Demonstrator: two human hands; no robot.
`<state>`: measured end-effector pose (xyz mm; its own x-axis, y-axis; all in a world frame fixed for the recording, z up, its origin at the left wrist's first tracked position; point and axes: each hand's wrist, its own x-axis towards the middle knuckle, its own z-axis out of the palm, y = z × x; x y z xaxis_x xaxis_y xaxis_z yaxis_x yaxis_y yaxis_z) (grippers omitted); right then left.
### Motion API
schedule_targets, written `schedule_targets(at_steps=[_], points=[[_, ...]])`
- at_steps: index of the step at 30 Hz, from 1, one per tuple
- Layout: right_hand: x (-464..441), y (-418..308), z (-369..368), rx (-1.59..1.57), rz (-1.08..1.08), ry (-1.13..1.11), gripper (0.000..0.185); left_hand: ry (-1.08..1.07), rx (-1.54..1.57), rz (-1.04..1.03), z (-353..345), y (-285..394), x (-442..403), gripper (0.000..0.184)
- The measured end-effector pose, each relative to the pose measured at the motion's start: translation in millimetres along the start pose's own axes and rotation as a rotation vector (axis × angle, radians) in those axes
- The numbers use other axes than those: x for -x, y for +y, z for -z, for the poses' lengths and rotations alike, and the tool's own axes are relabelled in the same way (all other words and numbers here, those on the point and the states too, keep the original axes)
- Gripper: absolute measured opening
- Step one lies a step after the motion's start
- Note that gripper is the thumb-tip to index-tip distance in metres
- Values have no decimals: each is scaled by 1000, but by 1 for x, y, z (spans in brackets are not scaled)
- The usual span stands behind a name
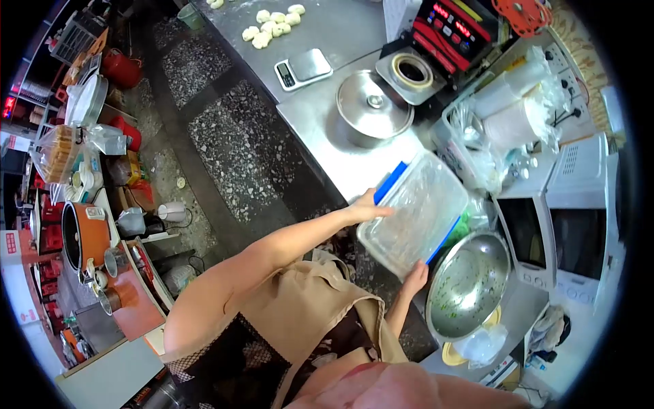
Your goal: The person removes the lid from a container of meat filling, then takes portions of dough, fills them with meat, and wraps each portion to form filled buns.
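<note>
A clear plastic storage box (415, 215) with blue clips on two opposite sides is tilted over the edge of the steel counter, held between both hands. My left hand (368, 208) grips its near left side beside one blue clip, thumb lying on top. My right hand (414, 278) is closed on the lower corner, near the other blue clip. The box looks cloudy, and I cannot make out anything inside. Just right of my right hand stands a large steel bowl (470, 286) with green bits stuck to its inside.
A lidded steel pot (375, 105), a kitchen scale (304, 69) and several pale dough pieces (272, 27) are on the counter (310, 119). A sealing machine (449, 34) stands behind. Two microwaves (552, 211) are at right. An orange cooker (85, 232) sits across the aisle.
</note>
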<state>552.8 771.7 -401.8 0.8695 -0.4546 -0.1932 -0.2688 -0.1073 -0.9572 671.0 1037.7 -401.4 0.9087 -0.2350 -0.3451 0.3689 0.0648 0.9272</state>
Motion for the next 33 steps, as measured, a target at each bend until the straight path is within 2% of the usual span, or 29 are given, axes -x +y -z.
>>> schedule_targets(at_steps=[1,2,3,4,6,7,8,10,11,12,15,18,19,22,24,26,28,29,30,33], points=[[7,4,7,7,-70,-81,25,5,-68,25,10,8,10,87],[11,-3,7,17,-137,-165,24,-10,-129,159,21,47,32,82],[17,-40,-4,108,-145,-199,26,-88,-131,181,36,49,38,86],[8,-38,-11,111,-40,-227,31,-170,-133,206,48,51,44,91],[-12,-58,-37,-11,-180,-233,36,-361,97,71,61,60,59,94],[-22,-59,-49,79,-180,-199,43,-436,205,118,64,52,61,97],[-22,-59,-56,86,-177,-209,43,-387,228,142,64,65,73,93],[-8,-69,-73,-60,-160,-118,50,-231,147,53,69,47,82,87],[2,-77,-80,-39,-231,-102,56,-175,-25,79,76,33,82,81],[12,-73,-86,-36,-225,-99,56,-187,-62,75,89,52,89,78],[48,-55,-96,-72,-164,-8,59,-298,-262,182,132,47,96,77],[99,-81,-134,-64,-179,57,58,-296,-233,85,178,46,114,72],[115,-99,-154,-83,-162,32,58,-354,-217,102,203,61,121,74],[148,-122,-220,-50,-151,20,58,-317,-200,55,274,66,144,77],[176,-156,-273,72,-200,23,54,-394,-174,192,331,85,159,80],[183,-167,-325,26,-191,-44,51,-291,-110,131,379,83,168,74],[179,-173,-371,37,-212,-73,49,-238,-178,140,427,91,164,70],[176,-187,-400,51,-232,-69,49,-163,-122,94,447,96,159,76],[169,-194,-426,47,-228,-68,49,-115,-67,31,470,127,160,71],[143,-216,-507,-37,-196,-79,50,28,-40,-23,536,129,127,63]])
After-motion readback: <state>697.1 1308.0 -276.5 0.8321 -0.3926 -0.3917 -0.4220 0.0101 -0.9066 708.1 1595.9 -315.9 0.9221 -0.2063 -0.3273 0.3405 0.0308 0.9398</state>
